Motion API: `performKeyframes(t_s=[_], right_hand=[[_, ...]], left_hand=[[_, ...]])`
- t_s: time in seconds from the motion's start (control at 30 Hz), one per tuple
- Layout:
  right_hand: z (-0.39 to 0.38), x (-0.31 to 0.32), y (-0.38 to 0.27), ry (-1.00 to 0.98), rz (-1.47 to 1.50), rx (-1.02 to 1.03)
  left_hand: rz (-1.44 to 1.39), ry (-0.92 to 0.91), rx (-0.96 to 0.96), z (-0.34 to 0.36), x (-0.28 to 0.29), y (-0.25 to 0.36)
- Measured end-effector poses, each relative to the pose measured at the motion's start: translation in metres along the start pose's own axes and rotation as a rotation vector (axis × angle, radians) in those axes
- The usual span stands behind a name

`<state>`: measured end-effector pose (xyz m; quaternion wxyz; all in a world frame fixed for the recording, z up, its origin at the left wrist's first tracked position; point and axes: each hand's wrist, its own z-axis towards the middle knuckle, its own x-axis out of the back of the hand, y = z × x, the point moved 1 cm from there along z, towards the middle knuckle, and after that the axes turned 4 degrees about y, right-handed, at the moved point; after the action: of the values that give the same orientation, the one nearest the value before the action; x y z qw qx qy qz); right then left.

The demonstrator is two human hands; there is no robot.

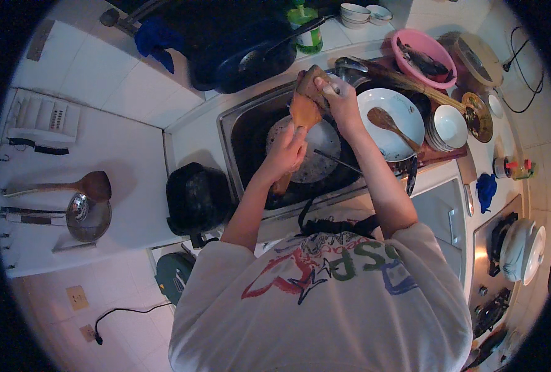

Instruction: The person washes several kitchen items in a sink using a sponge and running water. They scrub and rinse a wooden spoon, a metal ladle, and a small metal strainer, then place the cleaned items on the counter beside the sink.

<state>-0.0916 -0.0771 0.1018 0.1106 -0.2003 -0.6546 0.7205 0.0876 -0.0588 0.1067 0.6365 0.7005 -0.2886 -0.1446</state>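
My left hand [286, 152] is closed around the handle of a wooden spatula [305, 113], holding it tilted over the sink with the blade upward. In my right hand [345, 106] is a brownish scrubbing sponge [313, 87], pressed against the top of the spatula's blade. Below both hands, a round pan [315, 164] with cloudy, bubbly water lies in the dark sink [226, 133]. A thin dark handle crosses the pan. To the right of my right hand, a wooden spoon [387, 121] rests on a large white plate [374, 99].
White bowls [450, 127] are stacked beside the plate. A pink basin [452, 59] holds dark, fish-like things. Behind the sink stand a dark tub [213, 68] and a green bottle [306, 31]. A black container [195, 198] sits left of the sink; a stove [489, 266] is at right.
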Motion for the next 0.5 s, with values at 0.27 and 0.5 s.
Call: performKeyframes(t_s=[0.27,0.5], right_hand=[[-0.036,-0.012,0.003,-0.367,0.548,-0.297],[-0.032,-0.015,0.010,-0.265,0.223,-0.169]], left_hand=[[-0.469,-0.061,0.257,-0.006,0.006,-0.007],[-0.410,-0.076,0.234,-0.007,0.009,-0.001]])
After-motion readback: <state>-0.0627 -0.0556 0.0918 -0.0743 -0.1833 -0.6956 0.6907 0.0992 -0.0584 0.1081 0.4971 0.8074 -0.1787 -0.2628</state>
